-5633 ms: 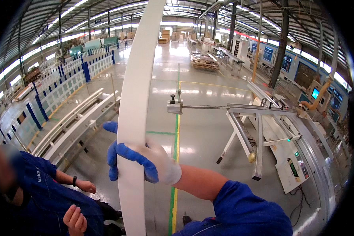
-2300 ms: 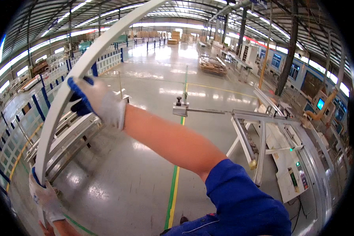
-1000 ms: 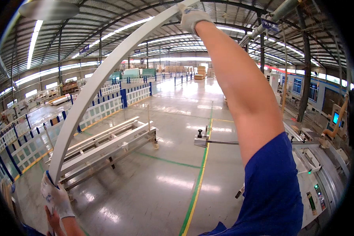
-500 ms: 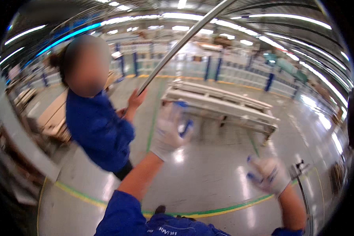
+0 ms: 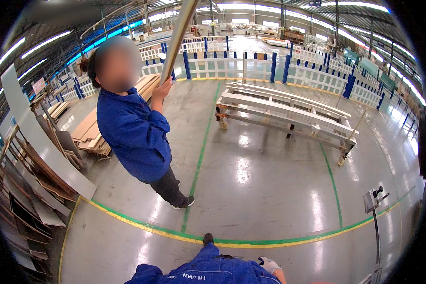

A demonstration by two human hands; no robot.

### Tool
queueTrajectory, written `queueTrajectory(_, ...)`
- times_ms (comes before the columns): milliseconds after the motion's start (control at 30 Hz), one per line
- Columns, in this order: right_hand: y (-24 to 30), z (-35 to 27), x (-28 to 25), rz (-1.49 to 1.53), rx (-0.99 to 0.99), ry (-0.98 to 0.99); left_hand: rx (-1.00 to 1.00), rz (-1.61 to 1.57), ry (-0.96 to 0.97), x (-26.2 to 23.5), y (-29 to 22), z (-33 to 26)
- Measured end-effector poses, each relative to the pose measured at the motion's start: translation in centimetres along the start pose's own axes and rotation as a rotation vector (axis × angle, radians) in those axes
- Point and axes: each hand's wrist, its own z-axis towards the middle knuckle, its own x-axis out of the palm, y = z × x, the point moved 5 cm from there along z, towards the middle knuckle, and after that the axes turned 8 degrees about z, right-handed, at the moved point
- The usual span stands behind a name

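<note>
1. at the bottom middle of the frame the person's own blue jacket fills the edge, and just right of it the right hand in a white and blue glove hangs low by the hip; it grips nothing visible, and i cannot tell how far the fingers are spread. the left hand is out of view.
2. a dark shoe tip rests on the green and yellow floor line, which curves across the lower frame.
3. at lower right a small grey stand on a thin post rises from the floor.
4. left of centre a co-worker in a blue jacket stands on the grey floor, one bare hand raised and closed around the long pale strip, which runs up out of the top middle of the frame.
5. along the left edge racks hold grey panels and stacked boards.
6. right of centre, further back, a long white rack lies on the floor.
7. beyond it a white and blue fence crosses the upper frame.
</note>
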Motion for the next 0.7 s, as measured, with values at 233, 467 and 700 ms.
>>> queueTrajectory(233,7.5,-1.9,-3.1,-0.046,0.009,-0.059,0.082,-0.044,-0.137,-1.2,0.6,3.6)
queueTrajectory(467,9.2,-1.6,-3.7,-0.006,-0.061,-0.141,0.412,-0.472,-0.49,-17.0,-18.7,4.6)
queueTrajectory(700,2.9,-1.0,-0.8,0.033,0.003,-0.158,0.465,-0.267,-0.246,-15.4,-22.1,4.3)
